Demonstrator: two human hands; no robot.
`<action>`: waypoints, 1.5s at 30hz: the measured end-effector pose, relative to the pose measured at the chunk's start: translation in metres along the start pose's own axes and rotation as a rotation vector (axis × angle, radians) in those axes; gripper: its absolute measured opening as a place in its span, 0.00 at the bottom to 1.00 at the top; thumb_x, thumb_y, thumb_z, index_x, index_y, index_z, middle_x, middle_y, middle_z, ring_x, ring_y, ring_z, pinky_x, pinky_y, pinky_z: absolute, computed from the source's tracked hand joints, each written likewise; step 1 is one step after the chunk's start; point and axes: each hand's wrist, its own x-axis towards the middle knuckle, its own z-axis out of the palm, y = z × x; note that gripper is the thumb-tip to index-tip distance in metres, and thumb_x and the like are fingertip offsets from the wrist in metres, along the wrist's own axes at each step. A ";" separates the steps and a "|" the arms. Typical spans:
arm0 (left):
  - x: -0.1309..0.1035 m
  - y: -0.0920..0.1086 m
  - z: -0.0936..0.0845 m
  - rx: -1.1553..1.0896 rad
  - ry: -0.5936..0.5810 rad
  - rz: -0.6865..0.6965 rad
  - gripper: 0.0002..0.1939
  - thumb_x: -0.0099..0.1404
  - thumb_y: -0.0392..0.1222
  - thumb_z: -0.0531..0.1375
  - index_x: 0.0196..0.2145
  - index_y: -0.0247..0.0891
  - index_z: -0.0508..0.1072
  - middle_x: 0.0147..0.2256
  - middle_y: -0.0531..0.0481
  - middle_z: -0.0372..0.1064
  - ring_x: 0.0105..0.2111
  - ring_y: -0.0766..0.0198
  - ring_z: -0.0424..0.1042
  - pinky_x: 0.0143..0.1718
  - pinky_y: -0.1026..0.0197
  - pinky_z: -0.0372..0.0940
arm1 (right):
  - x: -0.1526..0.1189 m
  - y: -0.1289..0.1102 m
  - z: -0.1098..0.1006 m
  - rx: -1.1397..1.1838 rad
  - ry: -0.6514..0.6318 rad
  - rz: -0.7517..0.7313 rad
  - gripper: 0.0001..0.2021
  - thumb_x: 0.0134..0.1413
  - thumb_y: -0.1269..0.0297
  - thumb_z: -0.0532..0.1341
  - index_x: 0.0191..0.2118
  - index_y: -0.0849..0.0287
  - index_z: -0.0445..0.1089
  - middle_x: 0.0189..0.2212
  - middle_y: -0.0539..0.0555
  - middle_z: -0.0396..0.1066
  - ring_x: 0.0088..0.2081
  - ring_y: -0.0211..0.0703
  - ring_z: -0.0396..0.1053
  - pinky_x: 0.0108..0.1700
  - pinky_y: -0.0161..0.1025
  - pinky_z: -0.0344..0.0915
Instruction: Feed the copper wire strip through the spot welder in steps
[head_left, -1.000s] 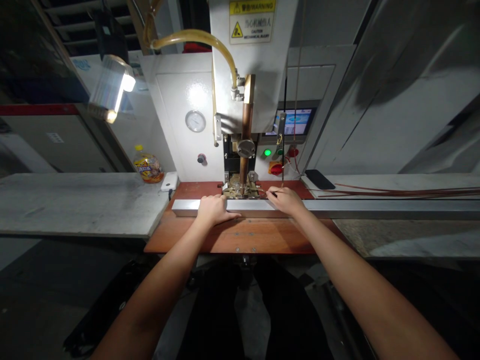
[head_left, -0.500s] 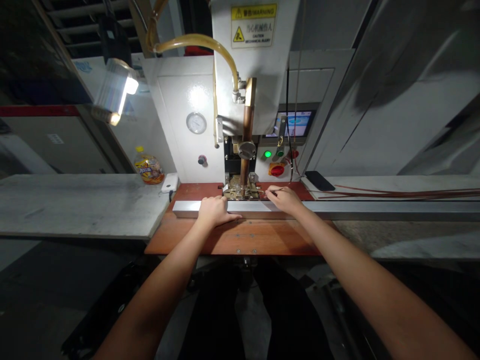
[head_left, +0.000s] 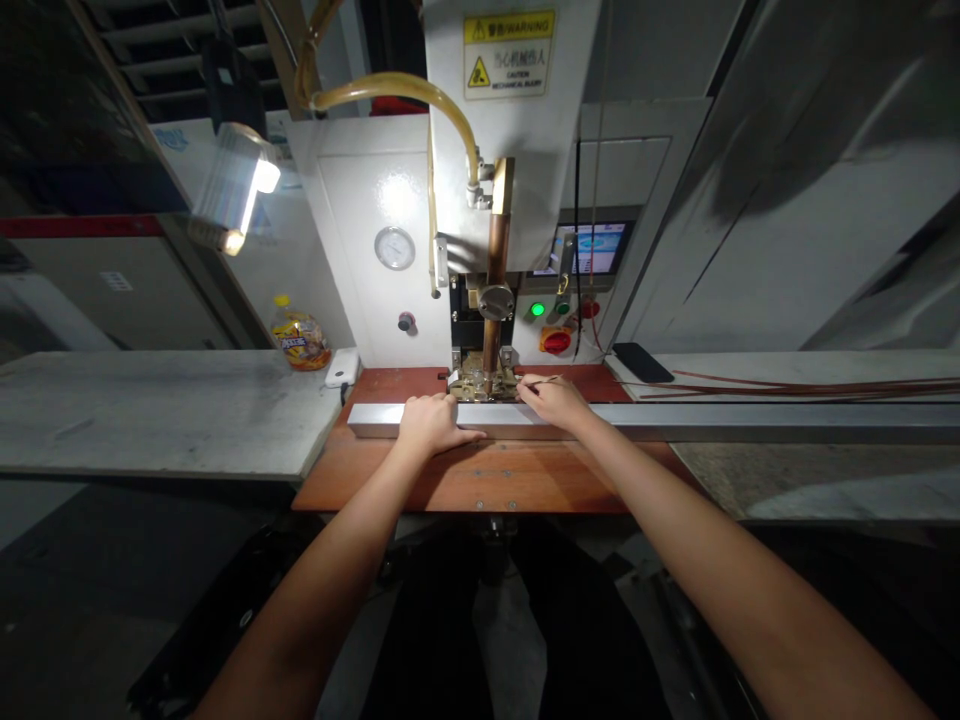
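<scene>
Long metal bar [head_left: 675, 420] under both hands at the welder.
Your left hand [head_left: 431, 425] presses flat, open, on the stiff, smooth bar; your right hand [head_left: 551, 402] pinches a thin wire [head_left: 541, 381] beyond it.

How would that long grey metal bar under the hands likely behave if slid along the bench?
The metal bar looks straight and rigid across its unsupported-looking span, so probably stiff. Its flat faces suggest it would slide, not roll. Its length, running past the left hand off-frame, hints it could pivot awkwardly.

Right hand [head_left: 551, 402] edged left toward electrode [head_left: 491, 352]
</scene>
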 end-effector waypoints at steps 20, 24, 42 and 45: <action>0.000 0.002 -0.003 0.035 -0.008 0.016 0.43 0.49 0.81 0.48 0.37 0.36 0.73 0.35 0.39 0.75 0.38 0.47 0.75 0.39 0.52 0.62 | -0.004 -0.007 -0.001 -0.108 -0.038 -0.036 0.19 0.65 0.57 0.45 0.42 0.53 0.73 0.41 0.52 0.78 0.41 0.42 0.73 0.42 0.34 0.59; 0.000 0.003 -0.004 0.038 -0.022 0.006 0.43 0.49 0.81 0.49 0.38 0.36 0.73 0.36 0.39 0.75 0.39 0.47 0.75 0.40 0.53 0.62 | -0.004 -0.006 0.000 -0.113 -0.044 -0.044 0.19 0.65 0.56 0.45 0.42 0.53 0.73 0.42 0.53 0.77 0.42 0.43 0.73 0.42 0.35 0.59; 0.000 0.002 -0.002 0.039 0.005 0.019 0.44 0.48 0.82 0.49 0.37 0.37 0.73 0.36 0.39 0.75 0.39 0.47 0.75 0.40 0.52 0.62 | -0.003 -0.004 0.002 -0.106 -0.032 -0.069 0.18 0.65 0.57 0.46 0.42 0.54 0.73 0.41 0.53 0.78 0.42 0.42 0.73 0.43 0.34 0.59; 0.000 0.002 -0.002 0.045 0.007 0.021 0.44 0.48 0.82 0.48 0.37 0.36 0.73 0.36 0.39 0.75 0.39 0.47 0.75 0.39 0.52 0.62 | -0.003 -0.004 0.001 -0.101 -0.029 -0.072 0.18 0.65 0.57 0.46 0.42 0.53 0.73 0.42 0.52 0.77 0.43 0.42 0.73 0.44 0.34 0.58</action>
